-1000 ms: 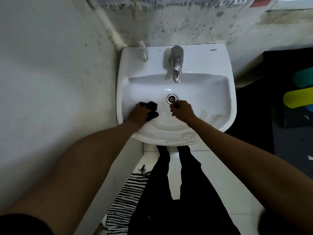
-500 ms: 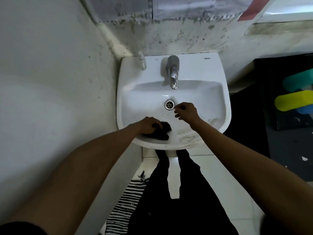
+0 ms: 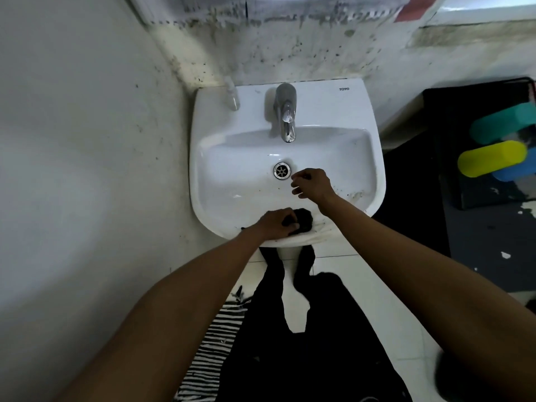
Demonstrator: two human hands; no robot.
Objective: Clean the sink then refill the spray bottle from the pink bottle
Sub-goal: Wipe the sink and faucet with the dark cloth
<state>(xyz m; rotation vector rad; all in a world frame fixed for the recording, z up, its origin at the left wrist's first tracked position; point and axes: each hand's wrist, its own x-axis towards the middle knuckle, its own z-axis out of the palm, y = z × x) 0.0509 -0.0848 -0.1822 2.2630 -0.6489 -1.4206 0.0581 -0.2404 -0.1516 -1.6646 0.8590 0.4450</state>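
A white sink is fixed in the corner, with a chrome tap at the back and a drain in the basin. My left hand grips a black cloth and presses it on the sink's front rim. My right hand hovers in the basin just right of the drain, its fingers loosely curled with nothing plainly held. Dark grime marks the basin's right front slope. A small clear bottle stands on the back left ledge. No pink bottle is in view.
The left wall stands close beside the sink, and the back wall is stained. A striped cloth lies on the tiled floor under my left arm. At the right, yellow and teal cylinders lie in a dark box.
My left hand has dragged the black cloth from the basin's left side to the front rim. My right hand has stayed near the drain.
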